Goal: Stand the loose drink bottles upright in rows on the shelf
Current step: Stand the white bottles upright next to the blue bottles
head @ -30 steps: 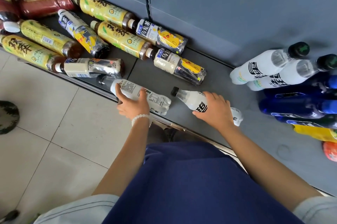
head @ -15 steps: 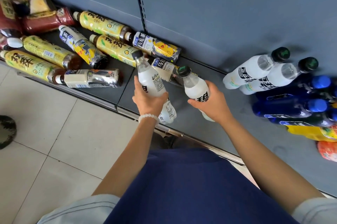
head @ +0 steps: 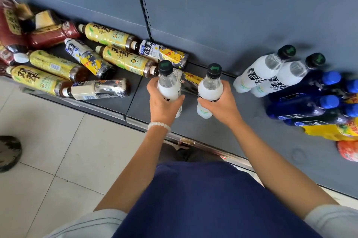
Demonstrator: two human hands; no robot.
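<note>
My left hand (head: 163, 105) grips a white drink bottle (head: 167, 82) with a black cap, held upright above the grey shelf (head: 242, 140). My right hand (head: 220, 103) grips a second white bottle (head: 210, 87) of the same kind, also upright, just to the right. Two more white bottles (head: 269, 69) stand upright at the back right. Several yellow tea bottles (head: 124, 59) and cartoon-labelled tea bottles (head: 164, 53) lie loose on their sides at the left.
Blue-capped dark bottles (head: 310, 100) stand in rows at the right, with yellow (head: 329, 131) and orange (head: 348, 150) packs in front. Red packets (head: 50, 34) lie far left. The shelf's front edge (head: 124, 117) meets a tiled floor. The grey back panel (head: 213, 14) rises behind.
Both hands picked the two white bottles up from lying on the shelf and turned them upright; they now hold them higher and more vertical than half a second ago.
</note>
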